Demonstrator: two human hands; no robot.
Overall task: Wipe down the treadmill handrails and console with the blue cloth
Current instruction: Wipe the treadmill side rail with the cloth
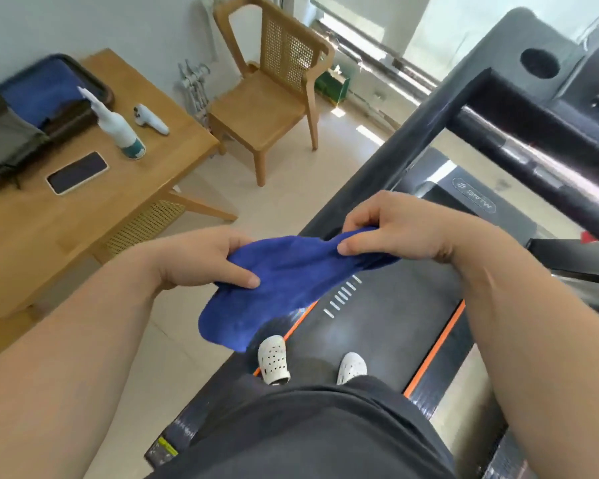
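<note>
Now I hold the cloth (pixel 284 271) stretched above the belt (pixel 388 312): left hand (pixel 201 261) and right hand (pixel 388 229) each pinch an end, probably to fold it.

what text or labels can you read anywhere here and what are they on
Treadmill motor cover: an outlined brand badge, upside down from this view and too blurred to read with confidence.
Yellow sticker on the treadmill's rear corner: too small and blurred to read.
White dashes on the belt: plain marks, not text.
Phone, spray bottle and blue cloth: no readable text.
</note>
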